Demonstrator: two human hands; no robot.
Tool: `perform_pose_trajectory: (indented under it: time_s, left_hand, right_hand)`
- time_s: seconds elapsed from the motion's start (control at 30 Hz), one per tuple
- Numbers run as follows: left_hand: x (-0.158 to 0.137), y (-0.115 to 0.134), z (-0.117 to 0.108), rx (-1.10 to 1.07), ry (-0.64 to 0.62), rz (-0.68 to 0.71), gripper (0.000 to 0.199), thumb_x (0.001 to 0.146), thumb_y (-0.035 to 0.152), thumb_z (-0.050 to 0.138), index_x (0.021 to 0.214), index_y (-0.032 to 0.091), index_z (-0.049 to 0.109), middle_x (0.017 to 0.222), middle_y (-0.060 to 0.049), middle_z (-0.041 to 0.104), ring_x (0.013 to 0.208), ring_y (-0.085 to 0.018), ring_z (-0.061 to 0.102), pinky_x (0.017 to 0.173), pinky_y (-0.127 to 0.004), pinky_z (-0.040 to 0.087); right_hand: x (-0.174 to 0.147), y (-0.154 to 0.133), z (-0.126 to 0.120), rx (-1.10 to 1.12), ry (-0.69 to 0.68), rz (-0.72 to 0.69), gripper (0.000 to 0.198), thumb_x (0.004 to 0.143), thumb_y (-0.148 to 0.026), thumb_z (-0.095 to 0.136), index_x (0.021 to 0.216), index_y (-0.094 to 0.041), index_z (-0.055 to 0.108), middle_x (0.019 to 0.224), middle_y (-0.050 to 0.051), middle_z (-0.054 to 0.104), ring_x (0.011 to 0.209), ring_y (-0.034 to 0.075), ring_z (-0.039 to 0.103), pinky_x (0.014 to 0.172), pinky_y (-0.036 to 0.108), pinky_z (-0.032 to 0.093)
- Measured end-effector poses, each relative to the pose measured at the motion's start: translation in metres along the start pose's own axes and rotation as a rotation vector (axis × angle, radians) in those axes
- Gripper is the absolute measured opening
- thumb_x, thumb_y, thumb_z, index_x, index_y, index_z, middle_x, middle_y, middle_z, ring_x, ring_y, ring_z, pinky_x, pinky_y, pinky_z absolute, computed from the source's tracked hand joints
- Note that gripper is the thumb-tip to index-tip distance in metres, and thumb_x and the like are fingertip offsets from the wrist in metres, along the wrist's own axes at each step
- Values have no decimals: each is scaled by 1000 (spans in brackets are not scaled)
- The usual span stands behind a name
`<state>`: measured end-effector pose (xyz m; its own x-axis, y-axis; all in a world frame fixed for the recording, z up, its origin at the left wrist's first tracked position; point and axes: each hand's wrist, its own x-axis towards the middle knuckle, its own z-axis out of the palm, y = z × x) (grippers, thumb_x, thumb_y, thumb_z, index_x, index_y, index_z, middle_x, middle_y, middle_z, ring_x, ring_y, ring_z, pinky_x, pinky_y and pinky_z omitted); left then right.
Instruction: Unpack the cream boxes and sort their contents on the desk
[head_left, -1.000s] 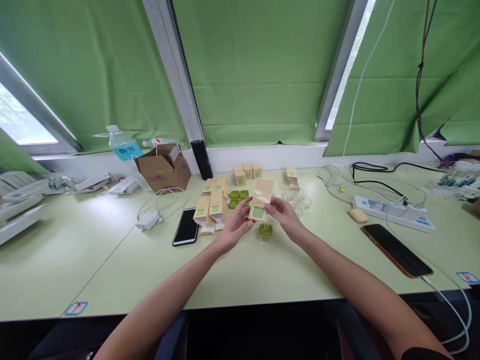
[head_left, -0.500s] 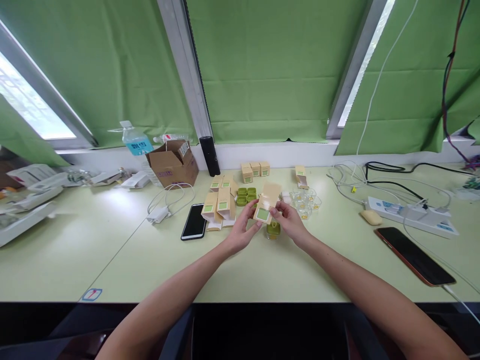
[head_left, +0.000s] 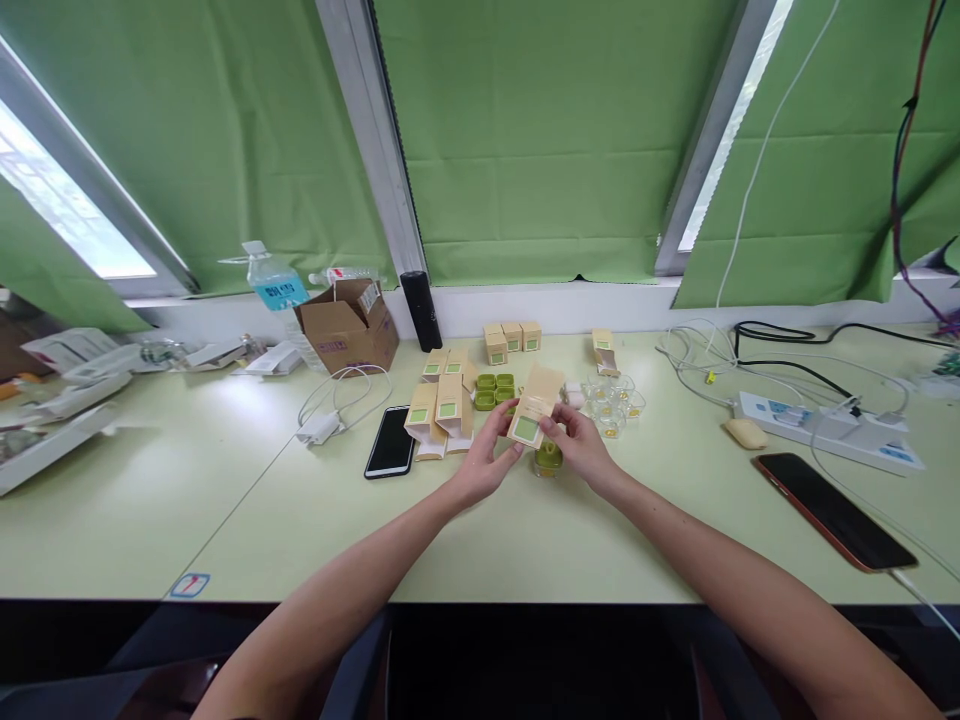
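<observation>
A small tan paper carton (head_left: 537, 400) with a green window is held tilted between both hands above the table, one end flap standing up. My left hand (head_left: 487, 455) pinches its left edge. At the carton's right edge, the fingers of my right hand (head_left: 579, 440) are closed on it. Just below sits a small clear jar with a green lid (head_left: 548, 459), partly hidden by the carton and my right hand. Behind my left hand lie several green lids (head_left: 495, 385). Further right stand several clear glass jars (head_left: 611, 400) with something yellow inside.
Several open tan cartons (head_left: 439, 415) stand left of my hands, beside a black phone (head_left: 389, 441). Closed cartons (head_left: 512, 338) line the back. A cardboard box (head_left: 349, 330) and white charger (head_left: 320, 428) are left; a power strip (head_left: 825, 430), cables and a second phone (head_left: 832, 510) are right.
Both hands keep the carton in nearly the same spot. The carton's tilt has altered slightly, and the view has shifted a little.
</observation>
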<state>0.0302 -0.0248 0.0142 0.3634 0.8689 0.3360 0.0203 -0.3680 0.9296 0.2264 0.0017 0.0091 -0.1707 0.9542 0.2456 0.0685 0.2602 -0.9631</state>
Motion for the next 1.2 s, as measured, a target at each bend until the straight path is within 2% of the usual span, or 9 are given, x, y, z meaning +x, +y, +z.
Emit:
perform_pose_trajectory:
  time_s: [0.13,0.57,0.73,0.87,1.03,1.1,1.2]
  left_hand:
    - [1,1,1,-22,5,-14,64,95,40,62,151,26,35,130,-12,60,129,-30,51,111,-47,37]
    - [1,3,1,-118,-7,-68,64,87,30,65,145,28,37,136,-10,59,119,-28,56,101,-43,41]
    - [1,5,1,-99,-14,-64,75,79,16,62,148,28,35,139,-10,58,121,-29,56,100,-42,44]
    - [0,7,2,16,-34,-4,86,74,9,63,154,26,34,149,-11,52,135,-33,48,110,-46,39]
    - [-3,8,0,47,-60,13,82,84,20,66,158,29,32,162,-9,39,146,-34,38,120,-50,29]
    - [-4,8,1,105,-28,-5,76,89,29,66,158,29,32,160,-10,42,145,-35,39,121,-51,26]
    - [-4,9,3,171,23,-26,69,95,42,62,156,25,35,151,-14,52,138,-35,47,118,-52,29]
  right_hand:
    - [-1,-2,0,-24,0,-17,52,83,-68,67,109,-23,70,107,6,73,102,24,65,92,38,52]
    - [-3,-5,1,-80,16,-40,47,81,-65,69,102,-22,71,96,5,70,91,22,61,89,38,51]
    - [-4,-8,1,-39,17,-16,49,80,-68,70,98,-23,71,97,6,73,94,24,63,92,40,52]
    - [-3,-15,-1,90,26,60,54,80,-73,68,100,-23,73,107,8,76,105,28,68,100,45,51]
    - [-3,-21,-3,98,22,51,53,80,-73,68,100,-24,74,109,8,77,109,30,68,101,44,51]
    - [-3,-19,-2,102,32,54,53,79,-72,70,99,-24,73,109,8,76,108,29,69,100,44,52]
    - [-2,-12,0,112,37,79,56,75,-73,73,101,-23,71,107,9,76,104,28,69,97,44,54]
